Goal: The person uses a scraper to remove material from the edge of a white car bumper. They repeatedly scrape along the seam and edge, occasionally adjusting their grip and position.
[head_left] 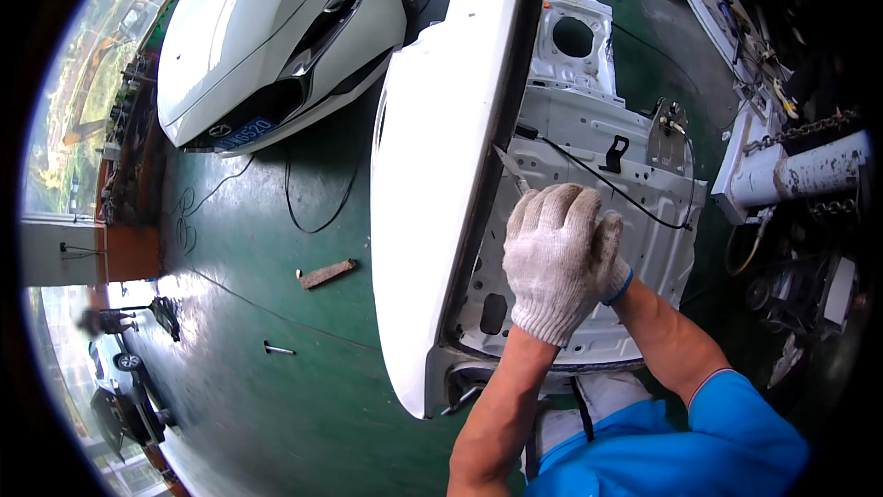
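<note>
A white car door panel [416, 212] lies before me, its inner side with stamped holes facing up on the right. In a white knit glove, my left hand [554, 253] is closed around a tapered, pointed metal tool [512, 169]. The tool's tip reaches the dark strip [492, 161] along the door's edge. My right hand [609, 253], also gloved, is pressed close against the left one and partly hidden by it. Its fingers look curled, but what they grip is hidden. Beyond the hands, a black cable [602, 180] runs across the inner panel.
A white car [276, 28] stands at the far left. On the green floor lie a brown block [326, 274], a hammer-like tool [279, 348] and loose cables [317, 221]. A white metal beam [800, 171] with chains stands at right, above dark equipment [809, 290].
</note>
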Demonstrator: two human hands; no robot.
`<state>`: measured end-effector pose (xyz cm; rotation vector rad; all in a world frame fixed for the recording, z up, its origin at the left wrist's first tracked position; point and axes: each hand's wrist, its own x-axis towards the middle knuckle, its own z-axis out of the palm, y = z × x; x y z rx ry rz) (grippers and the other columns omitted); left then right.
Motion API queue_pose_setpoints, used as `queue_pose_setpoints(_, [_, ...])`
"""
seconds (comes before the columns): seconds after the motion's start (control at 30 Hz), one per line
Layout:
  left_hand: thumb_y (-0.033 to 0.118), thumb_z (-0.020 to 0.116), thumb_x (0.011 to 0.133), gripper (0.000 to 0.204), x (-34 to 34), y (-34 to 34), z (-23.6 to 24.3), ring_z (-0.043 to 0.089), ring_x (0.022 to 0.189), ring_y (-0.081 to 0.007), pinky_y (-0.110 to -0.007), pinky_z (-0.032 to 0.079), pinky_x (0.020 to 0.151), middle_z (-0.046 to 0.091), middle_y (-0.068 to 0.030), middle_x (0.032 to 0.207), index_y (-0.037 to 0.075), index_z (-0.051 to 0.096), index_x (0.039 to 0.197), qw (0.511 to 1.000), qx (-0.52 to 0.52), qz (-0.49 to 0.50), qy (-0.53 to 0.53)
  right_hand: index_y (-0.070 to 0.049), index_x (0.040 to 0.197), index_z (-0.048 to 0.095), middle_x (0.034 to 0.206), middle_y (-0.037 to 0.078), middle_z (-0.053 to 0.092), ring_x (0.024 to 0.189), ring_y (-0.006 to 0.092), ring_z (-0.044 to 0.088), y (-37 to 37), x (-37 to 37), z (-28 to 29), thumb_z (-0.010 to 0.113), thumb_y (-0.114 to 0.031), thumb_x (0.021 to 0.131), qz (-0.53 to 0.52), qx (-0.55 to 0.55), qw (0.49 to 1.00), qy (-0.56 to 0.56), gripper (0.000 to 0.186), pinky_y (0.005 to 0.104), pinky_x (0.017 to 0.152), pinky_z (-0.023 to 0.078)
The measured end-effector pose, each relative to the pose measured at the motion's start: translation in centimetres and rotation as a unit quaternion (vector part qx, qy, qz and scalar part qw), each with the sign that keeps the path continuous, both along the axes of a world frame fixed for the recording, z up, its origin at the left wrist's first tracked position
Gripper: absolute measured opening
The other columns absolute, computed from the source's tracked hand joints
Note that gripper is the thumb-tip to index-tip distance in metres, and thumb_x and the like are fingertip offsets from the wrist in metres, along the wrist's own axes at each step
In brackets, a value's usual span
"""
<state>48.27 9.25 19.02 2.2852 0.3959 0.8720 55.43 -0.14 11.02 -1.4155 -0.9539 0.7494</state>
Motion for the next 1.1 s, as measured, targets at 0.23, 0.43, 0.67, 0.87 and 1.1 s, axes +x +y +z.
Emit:
queue_pose_setpoints(0.23, [0.022, 0.079, 0.085, 0.029, -0.8, 0.0, 0.0, 0.068, 0.110, -0.0346, -0.053, 0.049, 0.107, 0.071, -0.0129, 0.111, 0.009, 0.072, 0.110, 1.000, 0.002, -0.011, -0.022, -0.006, 0.144, 0.047, 0.134, 0.014, 0.060, 0.127, 0.0284, 0.058, -1.2, -1.0, -0.9, 0.068, -0.021, 0.099, -0.005, -0.031, 0.999, 0.039, 0.051, 0.0403, 0.111, 0.046])
queue_pose_setpoints(0.43, [0.022, 0.080, 0.085, 0.029, -1.9, -1.6, -0.2, 0.069, 0.111, -0.0345, -0.052, 0.050, 0.106, 0.071, -0.0130, 0.112, 0.009, 0.073, 0.110, 0.999, -0.023, 0.001, -0.044, -0.007, 0.150, 0.045, 0.141, 0.012, 0.057, 0.134, 0.0249, 0.054, -2.5, -2.1, -1.4, 0.068, -0.019, 0.100, -0.010, -0.047, 0.996, 0.076, 0.056, 0.0387, 0.117, 0.041])
queue_pose_setpoints(0.67, [0.019, 0.082, 0.084, 0.029, -5.3, -2.8, -2.1, 0.069, 0.108, -0.0373, -0.053, 0.051, 0.106, 0.072, -0.0147, 0.111, 0.008, 0.075, 0.110, 0.997, -0.063, 0.031, -0.041, -0.007, 0.153, 0.044, 0.145, 0.010, 0.056, 0.137, 0.0212, 0.051, -3.5, -3.8, -2.1, 0.065, -0.017, 0.101, -0.006, -0.063, 0.991, 0.119, 0.058, 0.0371, 0.121, 0.039])
queue_pose_setpoints(0.87, [0.022, 0.082, 0.084, 0.030, -6.0, -3.5, -2.8, 0.069, 0.108, -0.0379, -0.051, 0.051, 0.105, 0.072, -0.0143, 0.112, 0.008, 0.075, 0.110, 0.995, -0.078, 0.043, -0.038, -0.006, 0.150, 0.046, 0.139, 0.008, 0.060, 0.131, 0.0189, 0.056, -4.2, -3.6, -2.4, 0.058, -0.016, 0.105, 0.001, -0.105, 0.963, 0.246, 0.048, 0.0362, 0.117, 0.043])
queue_pose_setpoints(1.1, [0.020, 0.081, 0.083, 0.032, -5.8, -3.3, -3.0, 0.067, 0.113, -0.0349, -0.053, 0.049, 0.107, 0.069, -0.0138, 0.113, 0.006, 0.072, 0.111, 0.998, -0.043, 0.040, -0.026, -0.007, 0.149, 0.049, 0.149, 0.012, 0.052, 0.141, 0.0257, 0.047, -4.2, -4.2, -1.3, 0.063, -0.020, 0.101, 0.050, -0.140, 0.988, -0.036, 0.051, 0.0392, 0.124, 0.033])
